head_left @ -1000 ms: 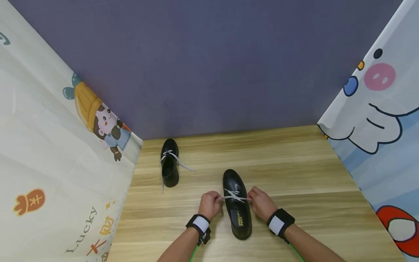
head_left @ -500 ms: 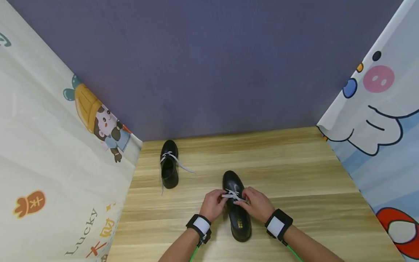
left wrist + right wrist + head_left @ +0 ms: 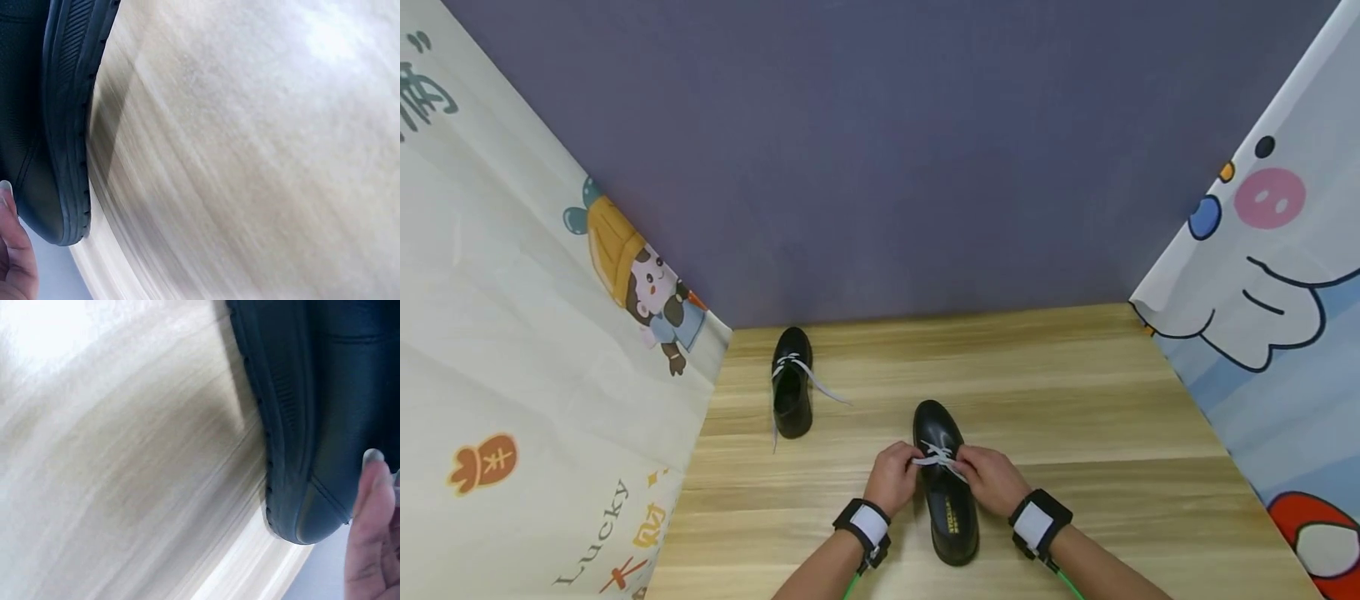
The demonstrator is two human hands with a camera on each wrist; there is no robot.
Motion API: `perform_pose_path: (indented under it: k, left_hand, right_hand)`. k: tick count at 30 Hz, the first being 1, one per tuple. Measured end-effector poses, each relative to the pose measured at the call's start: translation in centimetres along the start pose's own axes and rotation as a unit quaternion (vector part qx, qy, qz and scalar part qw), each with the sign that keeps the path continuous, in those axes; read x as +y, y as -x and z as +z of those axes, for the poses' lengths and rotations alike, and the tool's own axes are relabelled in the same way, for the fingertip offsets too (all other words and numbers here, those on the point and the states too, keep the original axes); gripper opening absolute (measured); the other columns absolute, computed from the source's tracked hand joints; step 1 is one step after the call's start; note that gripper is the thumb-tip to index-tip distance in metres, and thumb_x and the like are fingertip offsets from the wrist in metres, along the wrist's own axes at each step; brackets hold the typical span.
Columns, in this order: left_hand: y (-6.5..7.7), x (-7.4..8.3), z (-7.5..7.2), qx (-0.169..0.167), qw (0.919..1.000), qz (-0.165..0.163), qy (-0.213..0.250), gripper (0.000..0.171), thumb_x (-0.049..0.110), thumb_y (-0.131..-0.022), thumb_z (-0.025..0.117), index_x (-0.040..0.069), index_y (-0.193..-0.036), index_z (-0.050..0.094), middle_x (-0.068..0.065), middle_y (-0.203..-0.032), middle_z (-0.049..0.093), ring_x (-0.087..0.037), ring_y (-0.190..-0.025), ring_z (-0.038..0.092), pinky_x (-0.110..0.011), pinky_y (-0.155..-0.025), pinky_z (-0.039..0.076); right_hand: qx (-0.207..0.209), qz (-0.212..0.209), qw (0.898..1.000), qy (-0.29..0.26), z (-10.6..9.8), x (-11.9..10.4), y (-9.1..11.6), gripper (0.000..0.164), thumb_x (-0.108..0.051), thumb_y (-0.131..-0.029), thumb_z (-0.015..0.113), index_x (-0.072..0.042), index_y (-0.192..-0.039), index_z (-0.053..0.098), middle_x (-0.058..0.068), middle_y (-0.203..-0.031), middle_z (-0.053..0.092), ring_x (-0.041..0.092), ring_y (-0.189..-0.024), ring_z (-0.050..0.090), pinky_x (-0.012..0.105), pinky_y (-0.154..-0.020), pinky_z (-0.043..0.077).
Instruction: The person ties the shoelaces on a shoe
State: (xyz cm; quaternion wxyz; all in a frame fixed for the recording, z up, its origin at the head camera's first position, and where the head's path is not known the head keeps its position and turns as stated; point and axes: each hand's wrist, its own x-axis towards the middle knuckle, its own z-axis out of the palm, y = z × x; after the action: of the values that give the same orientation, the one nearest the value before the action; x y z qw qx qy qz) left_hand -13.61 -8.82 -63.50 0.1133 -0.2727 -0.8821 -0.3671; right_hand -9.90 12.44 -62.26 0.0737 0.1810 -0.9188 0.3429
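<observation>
Left: a black leather shoe with trailing white laces, upright on the pale wood-grain floor. Centre: the left hand, fingertips clamped on flat white lacing; then a second black leather shoe, upright between both hands. Right: the right hand, fingertips pinching the lacing's right side.

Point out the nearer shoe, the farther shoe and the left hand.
Nearer shoe (image 3: 945, 500): head view, on the insole.
Farther shoe (image 3: 791, 387): head view, inside the opening.
Left hand (image 3: 891, 481): head view, on its back.
</observation>
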Motion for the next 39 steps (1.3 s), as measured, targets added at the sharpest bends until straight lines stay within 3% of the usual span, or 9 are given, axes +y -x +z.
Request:
perform_pose_path:
  k: [9,14,19,22,25,30,35,39]
  left_hand:
    - [0.5,0.1,0.2,-0.003,0.9995,0.004,0.030,0.013,-0.004,-0.084,0.075,0.008,-0.089,0.073,0.002,-0.081,0.066,-0.004,-0.072,0.057,-0.017,-0.064,0.048]
    - [0.9,-0.2,0.0,-0.027,0.9986,0.000,0.045,0.012,0.004,-0.089,0.074,0.011,-0.098,0.071,0.005,-0.087,0.064,-0.003,-0.076,0.057,-0.017,-0.066,0.048]
    - [1.1,-0.5,-0.8,-0.035,0.9990,0.000,0.029,0.021,0.006,-0.090,0.072,0.010,-0.111,0.069,0.003,-0.093,0.063,-0.006,-0.079,0.059,-0.020,-0.068,0.050]
    - [1.1,-0.9,-1.3,-0.023,0.9995,-0.004,0.023,0.031,0.000,-0.088,0.069,0.006,-0.118,0.066,-0.001,-0.101,0.062,-0.011,-0.082,0.061,-0.024,-0.071,0.052]
    - [1.0,-1.1,-1.6,0.010,0.9998,-0.006,0.016,0.038,-0.006,-0.085,0.068,0.004,-0.121,0.064,-0.005,-0.108,0.062,-0.016,-0.086,0.062,-0.029,-0.073,0.054]
    - [1.0,-1.4,-1.6,0.053,0.9983,-0.022,0.004,0.037,-0.006,-0.088,0.067,0.004,-0.124,0.061,-0.008,-0.118,0.060,-0.022,-0.096,0.063,-0.037,-0.079,0.054]
    - [1.3,-1.6,-1.2,0.038,0.9982,-0.046,0.004,0.035,-0.002,-0.091,0.065,0.000,-0.125,0.059,-0.012,-0.125,0.059,-0.025,-0.104,0.062,-0.041,-0.084,0.054]
    - [1.5,-1.6,-1.0,0.025,0.9977,-0.060,0.017,0.034,-0.003,-0.092,0.064,-0.002,-0.126,0.059,-0.012,-0.126,0.058,-0.027,-0.107,0.062,-0.039,-0.083,0.055]
  right_hand:
    - [0.004,0.022,0.999,-0.028,0.5,0.3,0.7,0.019,-0.010,-0.097,0.064,-0.018,-0.084,0.054,-0.013,-0.074,0.042,0.003,-0.067,0.042,0.022,-0.059,0.035]
    - [0.035,0.055,0.998,0.017,0.9,-0.4,0.8,0.014,-0.016,-0.093,0.072,-0.015,-0.095,0.058,-0.008,-0.085,0.048,0.009,-0.075,0.046,0.027,-0.064,0.041]
    - [0.065,0.039,0.994,0.073,1.5,-2.1,0.8,0.057,-0.035,-0.088,0.078,-0.004,-0.130,0.056,0.014,-0.113,0.052,0.030,-0.102,0.052,0.043,-0.079,0.051]
    - [0.051,0.023,0.995,0.087,2.0,-3.1,0.9,0.075,-0.045,-0.086,0.077,-0.010,-0.146,0.049,0.023,-0.130,0.048,0.041,-0.119,0.050,0.052,-0.087,0.052]
    - [0.032,0.008,0.995,0.092,2.5,-3.9,1.0,0.081,-0.052,-0.085,0.076,-0.019,-0.152,0.044,0.027,-0.143,0.042,0.050,-0.132,0.041,0.061,-0.091,0.049]
    - [0.019,-0.011,0.993,0.118,3.4,-4.6,1.3,0.083,-0.063,-0.084,0.071,-0.022,-0.151,0.046,0.029,-0.153,0.034,0.061,-0.135,0.031,0.063,-0.088,0.050]
    - [0.035,-0.014,0.992,0.124,3.6,-5.5,1.5,0.083,-0.060,-0.080,0.076,-0.020,-0.148,0.051,0.033,-0.150,0.035,0.068,-0.128,0.034,0.066,-0.083,0.050]
    - [0.002,0.015,0.992,0.123,3.8,-6.6,1.8,0.082,-0.058,-0.079,0.077,-0.022,-0.148,0.050,0.033,-0.151,0.032,0.071,-0.126,0.032,0.067,-0.070,0.052]
